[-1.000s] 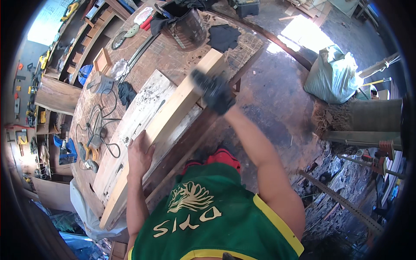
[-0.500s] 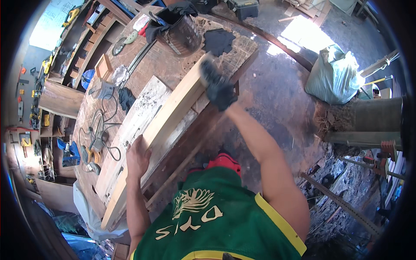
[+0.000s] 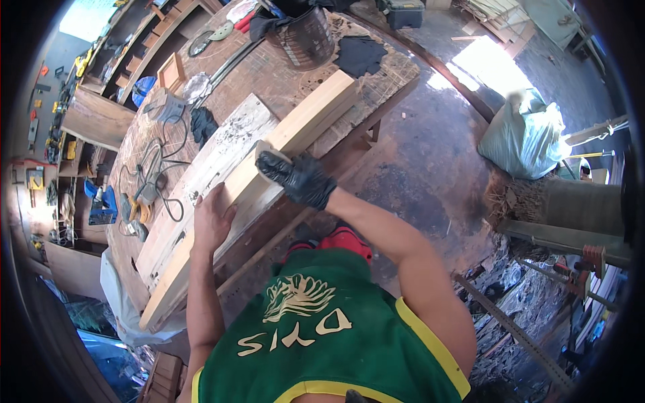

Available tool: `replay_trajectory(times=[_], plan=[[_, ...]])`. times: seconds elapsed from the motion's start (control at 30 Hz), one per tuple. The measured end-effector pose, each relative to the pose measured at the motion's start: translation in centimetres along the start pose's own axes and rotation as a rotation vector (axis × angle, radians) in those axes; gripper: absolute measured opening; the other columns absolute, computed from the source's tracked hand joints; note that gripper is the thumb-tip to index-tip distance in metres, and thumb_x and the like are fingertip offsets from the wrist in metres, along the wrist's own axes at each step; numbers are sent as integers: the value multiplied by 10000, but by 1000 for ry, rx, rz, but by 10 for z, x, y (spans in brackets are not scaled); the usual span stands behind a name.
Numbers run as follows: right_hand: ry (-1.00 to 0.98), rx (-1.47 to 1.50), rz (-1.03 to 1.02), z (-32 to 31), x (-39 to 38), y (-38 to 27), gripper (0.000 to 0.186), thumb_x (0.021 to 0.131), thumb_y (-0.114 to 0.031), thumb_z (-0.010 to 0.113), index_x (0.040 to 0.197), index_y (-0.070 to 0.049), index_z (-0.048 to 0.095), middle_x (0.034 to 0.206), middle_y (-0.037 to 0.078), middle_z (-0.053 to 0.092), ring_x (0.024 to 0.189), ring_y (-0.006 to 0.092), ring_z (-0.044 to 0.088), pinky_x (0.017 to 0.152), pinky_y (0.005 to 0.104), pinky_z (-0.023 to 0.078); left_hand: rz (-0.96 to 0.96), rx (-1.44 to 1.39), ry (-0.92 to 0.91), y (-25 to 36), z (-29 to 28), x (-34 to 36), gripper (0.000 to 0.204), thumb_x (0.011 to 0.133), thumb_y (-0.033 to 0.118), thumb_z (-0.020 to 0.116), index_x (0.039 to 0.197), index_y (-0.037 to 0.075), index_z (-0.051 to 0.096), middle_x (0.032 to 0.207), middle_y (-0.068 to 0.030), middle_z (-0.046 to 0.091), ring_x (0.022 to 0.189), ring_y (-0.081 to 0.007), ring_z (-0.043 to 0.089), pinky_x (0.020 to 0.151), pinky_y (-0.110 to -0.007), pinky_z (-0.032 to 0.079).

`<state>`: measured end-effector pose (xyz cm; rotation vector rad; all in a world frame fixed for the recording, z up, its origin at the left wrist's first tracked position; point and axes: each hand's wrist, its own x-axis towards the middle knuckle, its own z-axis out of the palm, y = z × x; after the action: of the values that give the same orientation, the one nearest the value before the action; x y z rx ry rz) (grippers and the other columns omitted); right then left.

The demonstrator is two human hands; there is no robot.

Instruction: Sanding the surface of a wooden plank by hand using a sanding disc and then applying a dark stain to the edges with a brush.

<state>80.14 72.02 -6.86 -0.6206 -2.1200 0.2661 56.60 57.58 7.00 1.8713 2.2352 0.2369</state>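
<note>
A long pale wooden beam [image 3: 316, 111] lies slantwise on the workbench, from far right to near left. Bare, my left hand [image 3: 213, 218] grips its near half, thumb and fingers apart across the top. My right hand [image 3: 295, 178], in a black glove, presses a flat tan sanding pad [image 3: 263, 149] onto the beam, just beyond the left hand. Most of the pad is hidden under the glove. Beside and under the beam lies a weathered, white-stained board [image 3: 232, 134].
A brown bucket [image 3: 302, 43] with dark cloths stands at the bench's far end, by a black cloth [image 3: 361, 55]. A looped power cord [image 3: 158, 168] lies left on the workbench [image 3: 269, 79]. A filled sack [image 3: 524, 138] stands on the floor to the right.
My right hand has slid with the pad along the beam, from its far end back toward me, near my left hand. The left hand keeps its place on the beam. The view has shifted slightly.
</note>
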Motion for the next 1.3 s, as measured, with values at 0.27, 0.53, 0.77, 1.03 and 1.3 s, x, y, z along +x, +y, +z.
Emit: replay_trajectory(times=[0.27, 0.53, 0.77, 1.03, 1.3], plan=[[8, 155, 273, 20, 6, -23, 465, 986, -177, 600, 1451, -181, 600, 1274, 169, 697, 851, 372, 698, 743, 493, 562, -8, -18, -46, 2, -8, 1, 583, 902, 259, 756, 1394, 1, 579, 1313, -235, 665, 1211, -409, 633, 1204, -573, 322], [22, -268, 162, 33, -4, -29, 737, 823, -110, 587, 1552, -168, 492, 1626, 62, 443, 945, 314, 587, 803, 463, 457, -22, -353, -119, -57, -36, -14, 558, 954, 293, 735, 1380, -42, 598, 1369, -210, 661, 1308, -321, 612, 1138, -388, 418], [141, -284, 386, 95, -18, -104, 810, 886, -279, 637, 1600, -40, 340, 1659, 230, 288, 1404, 508, 355, 1171, 632, 244, -198, -528, -326, -167, -60, -68, 510, 1024, 309, 669, 1385, -46, 604, 1315, -184, 692, 1239, -238, 633, 1103, -390, 443], [366, -317, 381, 142, 14, -195, 676, 988, -291, 530, 1585, -23, 362, 1669, 244, 249, 1458, 582, 234, 1200, 674, 181, 11, -528, -316, -234, -64, -107, 528, 1011, 308, 678, 1399, -41, 597, 1311, -212, 692, 1267, -272, 627, 1084, -390, 461], [341, -293, 460, 188, 8, -293, 560, 997, -121, 501, 1548, -39, 440, 1593, 200, 418, 1497, 336, 365, 1200, 528, 283, 146, -480, -371, -236, -72, -105, 625, 990, 332, 701, 1443, -67, 539, 1381, -248, 642, 1328, -303, 588, 1133, -387, 410]])
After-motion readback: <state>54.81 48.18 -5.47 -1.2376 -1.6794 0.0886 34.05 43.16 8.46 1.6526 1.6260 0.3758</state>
